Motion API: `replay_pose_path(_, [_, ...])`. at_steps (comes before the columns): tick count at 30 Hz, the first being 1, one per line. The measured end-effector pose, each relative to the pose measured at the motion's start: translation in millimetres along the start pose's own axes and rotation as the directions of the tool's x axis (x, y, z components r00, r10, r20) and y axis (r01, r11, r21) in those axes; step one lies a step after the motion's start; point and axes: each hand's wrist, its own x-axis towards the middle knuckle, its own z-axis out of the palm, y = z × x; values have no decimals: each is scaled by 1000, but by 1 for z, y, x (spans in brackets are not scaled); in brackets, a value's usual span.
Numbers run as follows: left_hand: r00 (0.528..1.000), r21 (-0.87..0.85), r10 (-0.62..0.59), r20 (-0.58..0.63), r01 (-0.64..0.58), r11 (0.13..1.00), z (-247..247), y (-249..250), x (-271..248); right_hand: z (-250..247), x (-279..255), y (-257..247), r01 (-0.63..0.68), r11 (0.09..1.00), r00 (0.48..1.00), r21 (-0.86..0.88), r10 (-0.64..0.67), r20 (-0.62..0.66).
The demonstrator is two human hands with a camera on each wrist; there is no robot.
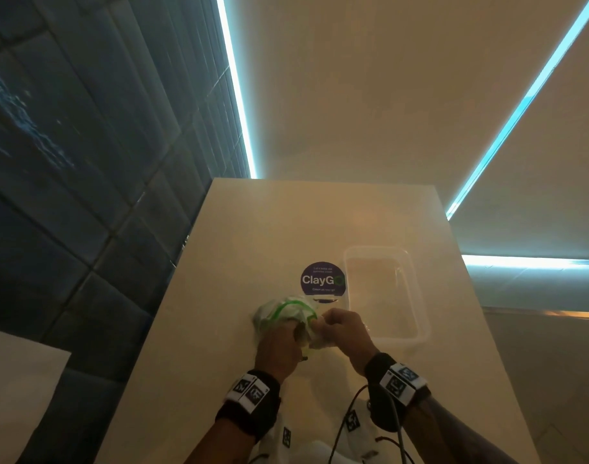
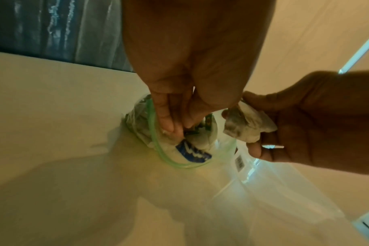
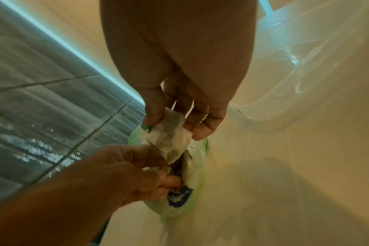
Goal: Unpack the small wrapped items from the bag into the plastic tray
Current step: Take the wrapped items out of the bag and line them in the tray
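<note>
A clear zip bag (image 1: 286, 311) with a green rim lies on the white table (image 1: 219, 296), holding several small wrapped items, one with a blue label (image 2: 193, 154). My left hand (image 1: 279, 343) grips the bag at its mouth, its fingertips (image 2: 169, 124) inside the rim. My right hand (image 1: 340, 326) pinches a white wrapped item (image 3: 171, 138) between thumb and fingers, just above the bag's mouth (image 3: 197, 166). The same white wrapped item (image 2: 249, 126) shows in the left wrist view. The clear plastic tray (image 1: 420, 296) stands right of the bag; no item shows in it.
A round purple sticker (image 1: 323, 279) is stuck on the table just behind the bag. A blue tiled wall (image 1: 68, 162) runs along the left side. The table's right edge (image 1: 470, 296) is close beyond the tray. Cables hang near my right wrist (image 1: 353, 413).
</note>
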Motion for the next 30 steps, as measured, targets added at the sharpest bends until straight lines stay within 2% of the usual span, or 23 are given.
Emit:
replay_pose_path(4, [997, 191, 56, -47, -46, 981, -5, 4, 2, 3, 5, 3, 14, 980, 996, -197, 4, 89])
replay_pose_path(9, [995, 253, 86, -40, -73, 965, -8, 2, 7, 1, 9, 10, 103, 945, 995, -310, -103, 18])
replay_pose_path(19, [980, 358, 170, -98, -125, 926, -12, 2, 14, -3, 6, 11, 82, 961, 997, -263, -77, 30])
replay_pose_path(26, [983, 143, 44, -181, -18, 990, -10, -5, 9, -6, 1, 4, 37, 988, 999, -150, -33, 30])
replay_pose_path(28, [978, -93, -47, -201, 29, 995, -10, -5, 5, -6, 2, 2, 19, 995, 999, -101, -16, 28])
replay_pose_path(30, [971, -413, -181, -157, 102, 905, -10, -7, 5, -6, 1, 0, -9, 999, 1000, -33, 10, 27])
